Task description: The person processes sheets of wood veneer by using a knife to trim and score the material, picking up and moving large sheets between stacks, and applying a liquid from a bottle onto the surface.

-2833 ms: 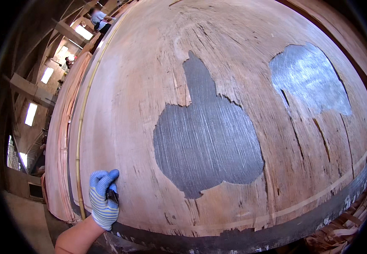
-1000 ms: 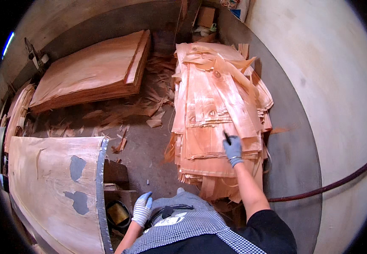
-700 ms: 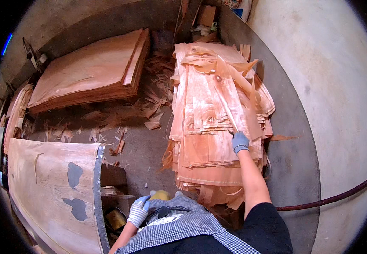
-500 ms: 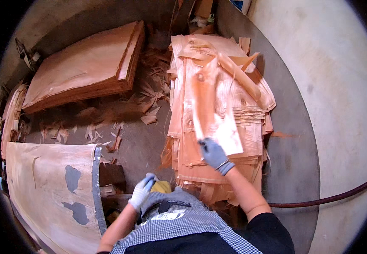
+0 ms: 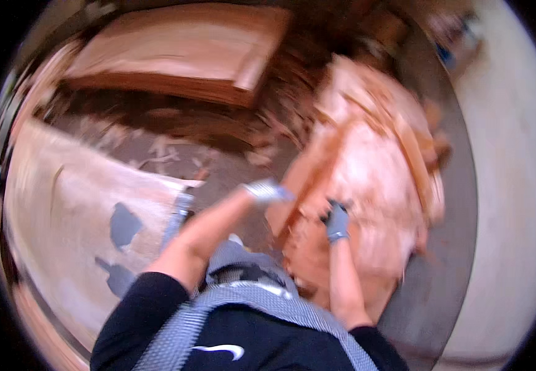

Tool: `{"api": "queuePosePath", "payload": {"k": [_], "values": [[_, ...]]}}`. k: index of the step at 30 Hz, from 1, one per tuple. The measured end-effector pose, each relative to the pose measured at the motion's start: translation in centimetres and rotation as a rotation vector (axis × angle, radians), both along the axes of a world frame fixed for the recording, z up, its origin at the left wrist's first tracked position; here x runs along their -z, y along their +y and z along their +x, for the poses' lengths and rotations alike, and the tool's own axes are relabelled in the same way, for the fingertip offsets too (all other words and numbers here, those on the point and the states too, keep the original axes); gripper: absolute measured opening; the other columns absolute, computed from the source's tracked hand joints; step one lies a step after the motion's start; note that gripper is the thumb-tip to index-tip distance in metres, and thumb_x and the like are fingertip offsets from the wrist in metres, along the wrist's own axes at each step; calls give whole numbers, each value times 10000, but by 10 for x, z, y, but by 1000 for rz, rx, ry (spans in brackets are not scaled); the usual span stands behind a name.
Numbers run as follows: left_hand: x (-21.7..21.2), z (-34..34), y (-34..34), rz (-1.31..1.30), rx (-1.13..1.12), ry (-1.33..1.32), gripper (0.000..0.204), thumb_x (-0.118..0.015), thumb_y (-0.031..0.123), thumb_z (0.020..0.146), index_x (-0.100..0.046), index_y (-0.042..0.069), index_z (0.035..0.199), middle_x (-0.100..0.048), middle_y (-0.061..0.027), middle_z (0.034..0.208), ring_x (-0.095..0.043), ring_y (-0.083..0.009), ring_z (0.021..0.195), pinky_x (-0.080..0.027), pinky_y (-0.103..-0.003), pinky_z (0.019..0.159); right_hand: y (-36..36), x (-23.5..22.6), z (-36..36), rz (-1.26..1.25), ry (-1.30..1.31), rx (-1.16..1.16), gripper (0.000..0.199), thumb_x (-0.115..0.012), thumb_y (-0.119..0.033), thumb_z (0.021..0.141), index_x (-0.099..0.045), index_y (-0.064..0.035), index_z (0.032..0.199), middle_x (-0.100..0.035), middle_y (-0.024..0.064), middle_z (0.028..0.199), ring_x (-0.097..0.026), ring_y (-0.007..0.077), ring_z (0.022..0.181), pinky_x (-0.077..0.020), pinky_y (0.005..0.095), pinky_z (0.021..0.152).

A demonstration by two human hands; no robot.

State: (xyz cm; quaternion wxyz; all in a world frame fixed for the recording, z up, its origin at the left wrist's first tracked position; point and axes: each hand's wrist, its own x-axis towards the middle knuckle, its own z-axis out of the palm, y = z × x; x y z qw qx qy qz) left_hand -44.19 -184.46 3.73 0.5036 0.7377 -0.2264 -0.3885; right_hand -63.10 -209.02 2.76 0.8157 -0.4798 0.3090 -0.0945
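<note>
A stack of thin reddish wood veneer sheets [image 5: 373, 167] lies in front of me, right of the middle, with ragged edges and curled loose strips on top. My right hand [image 5: 336, 221], in a grey glove with dark fingertips, is over the near part of this stack. Its fingers look spread apart, with no sheet visible between them. My left hand [image 5: 269, 191], in a whitish glove, reaches across to the stack's left edge. Motion smears its fingers, so whether it grips a sheet there is hidden.
A thick, neat stack of veneer [image 5: 175, 43] sits at the far left. Nearer on the left is a pale board [image 5: 64, 198] with grey patches and a grey-taped edge. Veneer scraps [image 5: 163, 148] litter the floor between them. A pale wall [image 5: 515, 185] rises at the right.
My view has turned and blurred. My left hand has moved from beside my apron to the stack's left edge. My right hand has left the pale sheet's edge, and its fingers have spread.
</note>
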Motion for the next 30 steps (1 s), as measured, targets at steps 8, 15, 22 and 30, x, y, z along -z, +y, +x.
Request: {"api": "queuePosePath", "payload": {"k": [8, 15, 22, 30], "values": [[-24, -72, 77, 199, 137, -191, 440, -494, 327, 838, -558, 40, 1165, -598, -181, 1116, -566, -324, 1031, -430, -392, 893, -87, 65, 68, 31, 487, 304, 96, -536, -226, 852, -551, -164, 924, -441, 17, 656, -427, 132, 499, -392, 245, 430], [8, -46, 132, 290, -325, -109, 446, -468, 366, 867, -581, 30, 1138, -603, -182, 1106, -579, -319, 1008, -436, -406, 888, -203, 118, 211, -49, 415, -11, 413, -551, -359, 827, -519, -151, 1183, -511, 65, 896, -501, 277, 745, -468, 464, 687], [32, -11, 146, 525, -616, 99, 319, -506, 223, 894, -590, 25, 1128, -633, -145, 1071, -601, -240, 978, -451, -328, 876, -220, 139, 319, -12, 529, 120, 270, -532, -157, 859, -586, -64, 1107, -493, 38, 708, -516, 219, 614, -529, 359, 544], [5, 58, 61, 358, -690, 297, 319, -513, 169, 893, -567, -19, 1144, -631, -137, 1076, -588, -189, 999, -440, -283, 887, -149, 165, 369, -277, 606, -320, 200, -476, -106, 892, -636, -51, 1000, -564, 56, 762, -564, 160, 612, -523, 285, 472]]}}
